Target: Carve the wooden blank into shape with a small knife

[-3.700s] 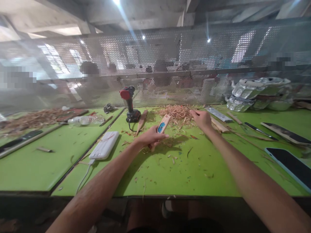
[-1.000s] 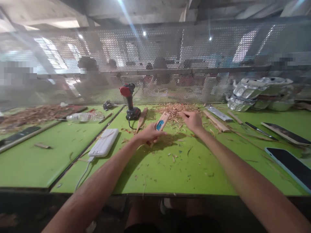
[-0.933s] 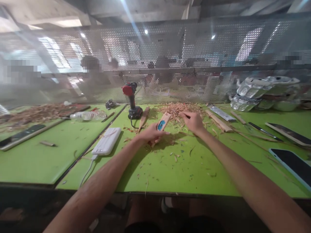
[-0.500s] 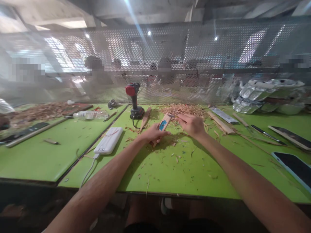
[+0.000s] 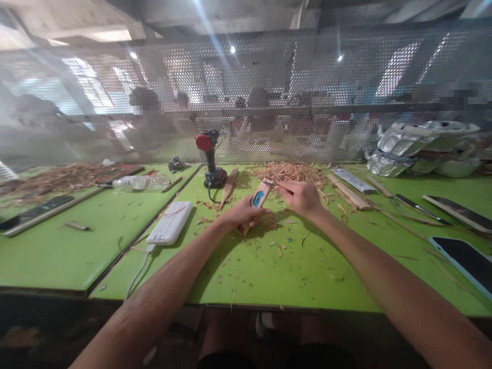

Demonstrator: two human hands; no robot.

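My left hand (image 5: 246, 212) is closed around the lower part of a flat wooden piece (image 5: 265, 186), which has a blue patch on its upper face and tilts up away from me. My right hand (image 5: 305, 200) is closed on what looks like a small knife (image 5: 268, 183); its dark blade lies across the far end of the wood, and its handle is mostly hidden by my fingers. Just behind both hands is a heap of wood shavings (image 5: 290, 172). A pointed wooden piece (image 5: 229, 187) lies to the left of the heap.
A red and black cordless drill (image 5: 210, 159) stands upright behind my left hand. Nearer me is a white power bank (image 5: 169, 224) with a cable. Right of my hands lie a wooden strip (image 5: 348, 192), a pen-like tool (image 5: 423, 209) and a phone (image 5: 463, 264). A perforated screen (image 5: 230, 128) closes off the back.
The blade has shifted slightly at the far end of the wood, and my right hand has moved a little left. My left hand keeps its hold. The camera view has shifted slightly.
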